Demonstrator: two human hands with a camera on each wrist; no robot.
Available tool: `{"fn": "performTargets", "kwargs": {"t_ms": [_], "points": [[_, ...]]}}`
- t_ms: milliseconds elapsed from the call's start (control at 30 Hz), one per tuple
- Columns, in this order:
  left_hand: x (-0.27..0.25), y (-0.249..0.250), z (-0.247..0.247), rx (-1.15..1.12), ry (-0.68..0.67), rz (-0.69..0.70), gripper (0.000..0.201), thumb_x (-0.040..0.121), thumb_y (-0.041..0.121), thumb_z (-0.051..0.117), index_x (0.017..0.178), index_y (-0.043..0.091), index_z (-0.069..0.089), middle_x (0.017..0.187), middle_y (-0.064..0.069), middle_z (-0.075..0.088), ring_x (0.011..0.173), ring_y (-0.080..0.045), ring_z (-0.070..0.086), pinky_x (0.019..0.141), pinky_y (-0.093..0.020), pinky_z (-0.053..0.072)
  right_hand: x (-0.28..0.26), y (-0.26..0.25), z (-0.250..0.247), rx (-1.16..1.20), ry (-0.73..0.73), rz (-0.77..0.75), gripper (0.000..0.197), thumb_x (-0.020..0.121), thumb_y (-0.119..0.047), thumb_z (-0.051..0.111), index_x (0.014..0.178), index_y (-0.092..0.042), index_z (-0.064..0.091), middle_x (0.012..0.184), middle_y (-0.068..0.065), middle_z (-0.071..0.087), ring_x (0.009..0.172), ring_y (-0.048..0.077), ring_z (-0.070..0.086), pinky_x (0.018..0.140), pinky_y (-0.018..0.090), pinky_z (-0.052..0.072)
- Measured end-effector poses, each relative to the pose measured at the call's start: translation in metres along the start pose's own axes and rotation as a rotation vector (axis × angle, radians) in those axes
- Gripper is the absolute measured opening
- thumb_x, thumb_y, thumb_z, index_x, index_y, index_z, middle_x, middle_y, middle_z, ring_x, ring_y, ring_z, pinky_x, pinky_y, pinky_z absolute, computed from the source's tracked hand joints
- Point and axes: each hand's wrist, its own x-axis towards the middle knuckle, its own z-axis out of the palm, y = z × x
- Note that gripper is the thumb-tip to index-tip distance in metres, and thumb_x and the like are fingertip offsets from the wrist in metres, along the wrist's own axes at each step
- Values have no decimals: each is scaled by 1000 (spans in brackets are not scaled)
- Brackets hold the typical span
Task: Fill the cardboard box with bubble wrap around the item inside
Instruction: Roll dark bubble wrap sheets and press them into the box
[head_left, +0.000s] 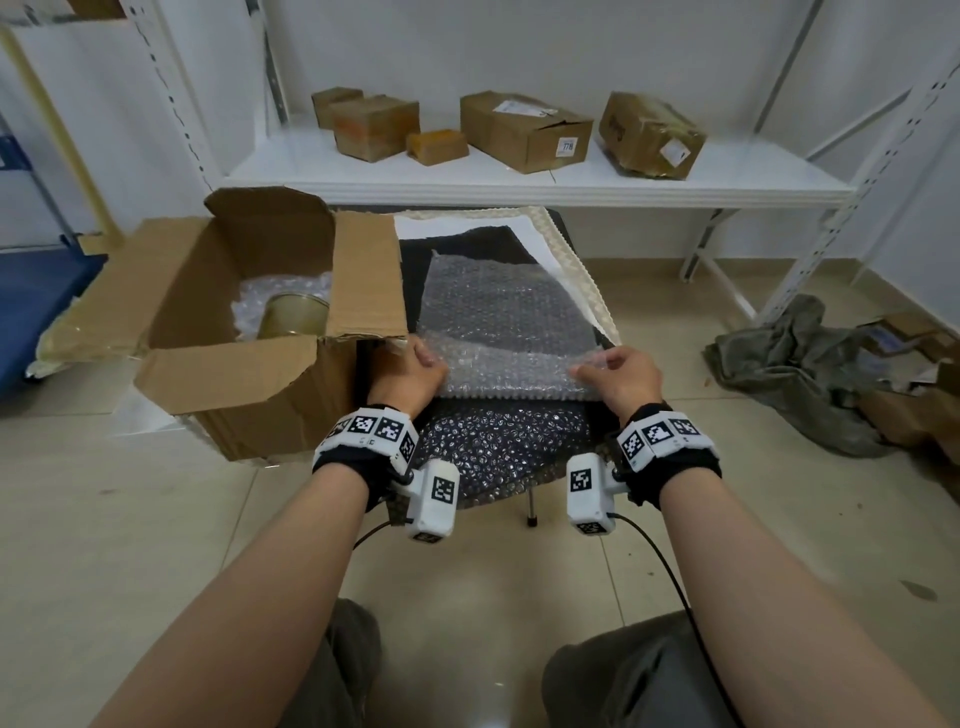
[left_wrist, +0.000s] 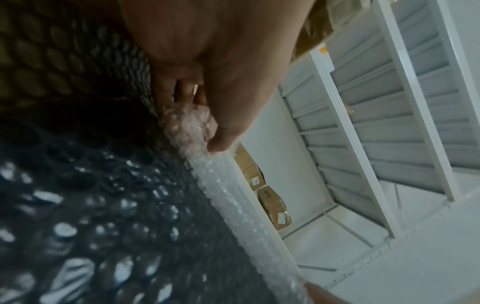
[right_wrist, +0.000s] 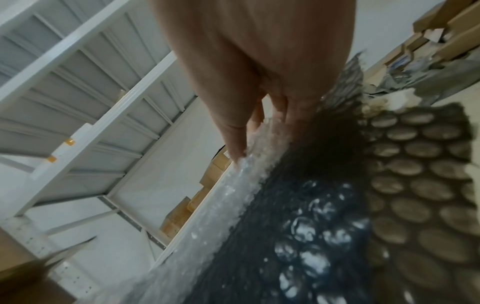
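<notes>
An open cardboard box stands on the floor at the left, flaps up. Inside it a gold metal can stands amid crumpled bubble wrap. To the right, a clear bubble wrap sheet lies over a dark stool, its near edge rolled over. My left hand pinches that rolled edge at its left end, beside the box's wall. My right hand pinches the same edge at its right end. A second sheet with larger bubbles lies beneath, toward me.
A white shelf behind carries several closed cardboard boxes. A crumpled grey cloth and cardboard scraps lie on the floor at the right. White foam strips edge the stool. A blue object sits far left.
</notes>
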Motion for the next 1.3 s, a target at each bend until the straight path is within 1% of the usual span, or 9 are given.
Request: {"fn": "performTargets", "kwargs": {"t_ms": [133,267,333,467,700,833,1067,1167,1300], "points": [[-3,4,2,62,-7,-72,26,82,9,65,75,19,42,78,0,47,69,-14,46,87,-36,47,2,-2,1,-16,51,3,25,77,-21,81,93,-14,63,101,4,64,93,20,60,83,31,51],[-5,8,-3,86,-92,-123,59,90,19,62,140,14,31,134,-16,42,118,-32,49,101,-39,41,8,-2,3,54,88,95,32,82,-23,72,110,-14,59,112,7,61,102,26,60,90,35,51],[-2,5,-1,35,-73,-128,69,93,22,60,149,16,19,146,-18,35,128,-35,44,108,-44,37,8,-3,4,86,95,112,32,83,-19,66,114,-16,56,112,8,61,102,28,62,91,38,53],[4,-1,3,-141,-31,-119,56,95,26,58,142,13,29,140,-19,46,124,-35,51,108,-44,38,8,-9,1,167,75,115,36,89,-10,60,120,-24,49,106,9,61,84,25,64,74,36,57],[12,-4,0,-203,-52,40,34,88,-1,51,82,32,48,101,-1,50,94,-24,53,88,-42,46,7,-9,-5,166,-157,26,45,90,14,43,109,-21,64,98,4,58,53,14,47,45,25,41],[13,-5,1,-253,-77,101,35,90,-8,41,88,22,60,97,4,53,70,-14,48,66,-31,42,5,-13,-12,222,-190,68,41,92,7,43,85,-21,72,93,-1,62,49,11,42,45,25,36],[21,-19,-1,-327,-165,101,41,94,-2,38,101,14,75,118,4,67,111,-5,59,90,-8,44,13,-5,-24,364,-275,264,34,92,4,48,96,-12,77,115,12,59,104,34,60,75,42,59],[20,-25,-3,-227,-244,252,60,86,-18,36,109,23,73,122,9,64,112,2,55,96,-9,40,19,0,-26,438,-282,294,36,90,3,47,87,-14,78,122,16,61,103,33,63,82,42,58],[21,-22,-4,-260,-241,291,29,91,-1,58,109,18,71,115,7,66,106,4,57,98,-12,38,20,1,-32,671,-260,418,19,91,-12,58,105,-2,65,115,16,61,88,28,65,65,35,59]]}}
